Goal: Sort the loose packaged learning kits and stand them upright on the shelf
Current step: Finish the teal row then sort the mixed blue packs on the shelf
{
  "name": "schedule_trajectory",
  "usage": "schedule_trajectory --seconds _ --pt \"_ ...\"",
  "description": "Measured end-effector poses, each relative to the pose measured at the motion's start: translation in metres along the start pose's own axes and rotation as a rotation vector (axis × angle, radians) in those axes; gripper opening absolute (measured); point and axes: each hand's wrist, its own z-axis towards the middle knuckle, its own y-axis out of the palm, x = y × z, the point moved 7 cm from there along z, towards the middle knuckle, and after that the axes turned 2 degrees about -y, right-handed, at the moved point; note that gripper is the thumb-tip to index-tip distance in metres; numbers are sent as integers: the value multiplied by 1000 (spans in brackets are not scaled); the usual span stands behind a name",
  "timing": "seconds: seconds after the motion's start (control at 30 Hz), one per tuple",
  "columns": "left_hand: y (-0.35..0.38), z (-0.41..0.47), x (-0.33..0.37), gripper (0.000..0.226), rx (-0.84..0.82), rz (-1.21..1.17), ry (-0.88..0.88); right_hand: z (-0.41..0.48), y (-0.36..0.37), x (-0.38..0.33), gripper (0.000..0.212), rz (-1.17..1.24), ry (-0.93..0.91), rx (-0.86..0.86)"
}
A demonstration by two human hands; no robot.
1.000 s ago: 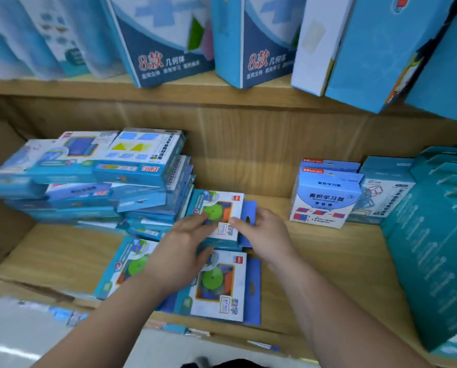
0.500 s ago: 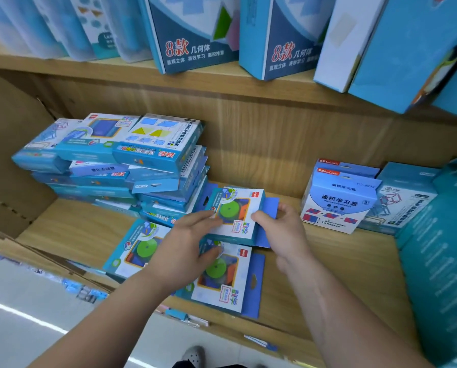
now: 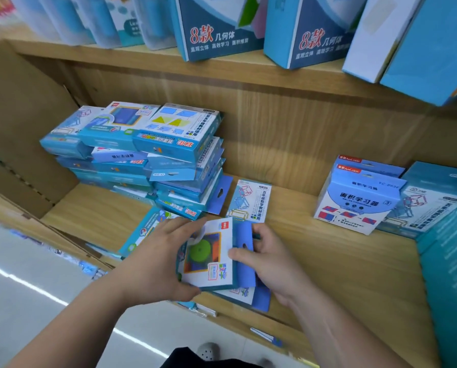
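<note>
1. My left hand [image 3: 155, 258] is on the left side of the green-circle kit [image 3: 208, 258]. Its fingers [image 3: 178, 227] curl over the top and the thumb is tucked under the near edge, so it holds the kit.
2. My right hand [image 3: 272, 264] holds the same kit on the right side. The thumb presses on the white front. The other fingers are bent round behind the blue hang tab.
3. The kit is tipped a little. It is near the front edge of the wooden shelf [image 3: 341, 261], about halfway along.
4. A second kit [image 3: 244, 297] of the same kind lies flat right under it. I cannot tell if the two touch.
5. A third kit [image 3: 145, 229] lies flat just to the left, partly hidden by my left hand.
6. A stack of blue boxes [image 3: 147, 160] lies flat in the back left corner of the shelf.
7. A thin pack with line shapes [image 3: 248, 203] lies flat just beside that stack.
8. A white and blue box [image 3: 355, 205] sits near the back on the right, with teal boxes [image 3: 447, 274] at the right edge.
9. Tall boxes [image 3: 222, 30] stand on the upper shelf [image 3: 222, 66].
</note>
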Motion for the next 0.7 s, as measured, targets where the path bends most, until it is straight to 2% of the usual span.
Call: schedule_trajectory --seconds 0.07,0.23,0.33,0.4,0.5,0.53,0.63,0.7 --pt "-5 -1 -12 104 71 27 18 5 5 -7 33 -112 -23 12" --pt "-7 10 -34 103 -28 148 72 19 -2 -25 9 -459 -34 157" --pt "-10 14 -45 90 -31 110 111 26 -30 -45 19 -683 -160 534" --pt "-9 15 -53 87 -49 54 131 37 -40 -51 26 -701 -197 670" --pt "-9 17 -61 85 -50 -2 175 68 -37 -43 70 -775 -94 632" --pt "-8 17 -63 84 -58 -12 184 75 -35 -40 79 -779 -51 622" --pt "-6 18 -67 82 -60 -41 223 85 -33 -33 90 -782 1 636" --pt "-5 20 -70 82 -47 -52 243 85 -36 -31 87 -782 17 658"
